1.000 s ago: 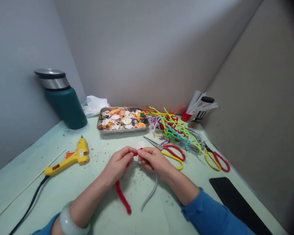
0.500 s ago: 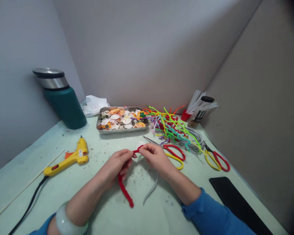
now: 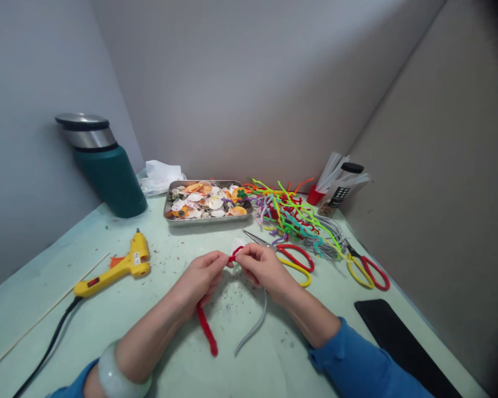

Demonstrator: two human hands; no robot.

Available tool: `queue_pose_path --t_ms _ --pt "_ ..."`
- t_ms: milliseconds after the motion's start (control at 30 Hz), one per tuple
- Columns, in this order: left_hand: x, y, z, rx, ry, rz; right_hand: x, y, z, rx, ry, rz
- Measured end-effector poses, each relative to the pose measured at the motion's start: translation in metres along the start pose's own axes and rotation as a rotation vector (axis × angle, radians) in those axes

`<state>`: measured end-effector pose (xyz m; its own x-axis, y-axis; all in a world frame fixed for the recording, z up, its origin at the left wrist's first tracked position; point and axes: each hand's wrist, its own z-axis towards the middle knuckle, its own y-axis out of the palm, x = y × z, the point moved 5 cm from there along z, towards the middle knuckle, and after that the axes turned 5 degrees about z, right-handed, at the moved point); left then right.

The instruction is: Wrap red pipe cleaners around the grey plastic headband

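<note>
Between my two hands, over the middle of the table, runs a red pipe cleaner. My left hand pinches it near the fingertips, and its loose end hangs out below that palm. Close by on the right, my right hand is closed with thumb and forefinger on the red piece, where a small loop shows. A thin grey stem dangles under my right hand; its upper part is hidden by the fingers. Just behind that hand lies a pair of scissors with red and yellow handles.
A metal tray of shells stands at the back, beside a heap of coloured pipe cleaners. On the left are a yellow glue gun, a thin stick and a green bottle. More scissors and a black strip lie right.
My fingers have shifted slightly along the red pipe cleaner. Its hanging end and the grey stem's lower end have both swung a little to the left.
</note>
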<state>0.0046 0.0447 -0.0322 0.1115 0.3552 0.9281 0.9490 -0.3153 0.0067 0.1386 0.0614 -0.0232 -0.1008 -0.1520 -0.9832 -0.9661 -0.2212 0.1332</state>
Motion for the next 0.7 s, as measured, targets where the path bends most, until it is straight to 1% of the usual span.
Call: queue_pose_path --t_ms 333,500,600,700 --pt "0.0031 0.002 -0.001 0.016 -0.009 0.048 -0.0026 0.0031 -0.002 -0.001 0.016 0.007" --pt "0.0039 0.0036 -0.0006 0.031 -0.022 0.057 -0.0002 0.0041 -0.0017 0.017 0.025 0.012" --pt "0.0027 0.0039 -0.0002 0.042 -0.032 0.045 0.0013 0.0033 -0.0009 0.038 0.02 -0.01" --pt "0.0025 0.004 -0.0001 0.023 -0.015 0.002 0.0007 0.0025 0.0004 0.032 0.019 -0.031"
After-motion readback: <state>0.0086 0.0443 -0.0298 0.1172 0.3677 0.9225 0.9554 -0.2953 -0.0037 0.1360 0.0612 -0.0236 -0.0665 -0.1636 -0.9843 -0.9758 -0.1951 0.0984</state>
